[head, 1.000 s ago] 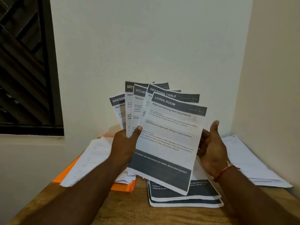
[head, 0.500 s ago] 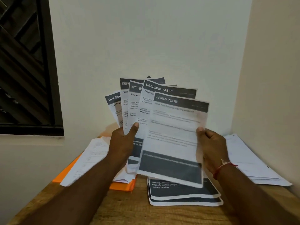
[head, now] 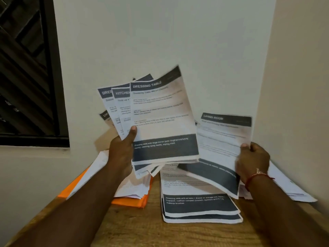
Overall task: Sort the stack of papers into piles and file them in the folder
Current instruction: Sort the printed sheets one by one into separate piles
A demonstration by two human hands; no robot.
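Left hand: a fan of sheets [head: 160,118] is gripped by the left hand [head: 122,154], thumb pressed on the front and fingers closed behind; the fan is held upright above the table.
Fan: a "DRESSING TABLE" page is seen in front, a "KITCHEN" page and further "DRES…" pages are spread out behind it to the left.
Right hand: the right hand [head: 252,159] is closed on the right edge of one sheet [head: 220,150], thumb on top; a red thread [head: 256,177] is worn at the wrist.
Sheet: headed "LIVING ROOM", blurred, tilted, and held apart from the fan, to its right and lower; its bottom corner is seen over the centre pile.
Centre pile: a pile [head: 199,207] of printed pages lies flat on the wooden table [head: 142,229], below both hands; a "Dressing table…" footer can be read on top.
Folder: an orange folder [head: 74,186] lies at the left of the table, partly covered by loose white pages [head: 92,172].
Right pile: more papers [head: 288,188] are laid against the right wall, behind the right wrist.
Surroundings: white walls are met in a corner; a dark window [head: 26,68] is set in at the left.
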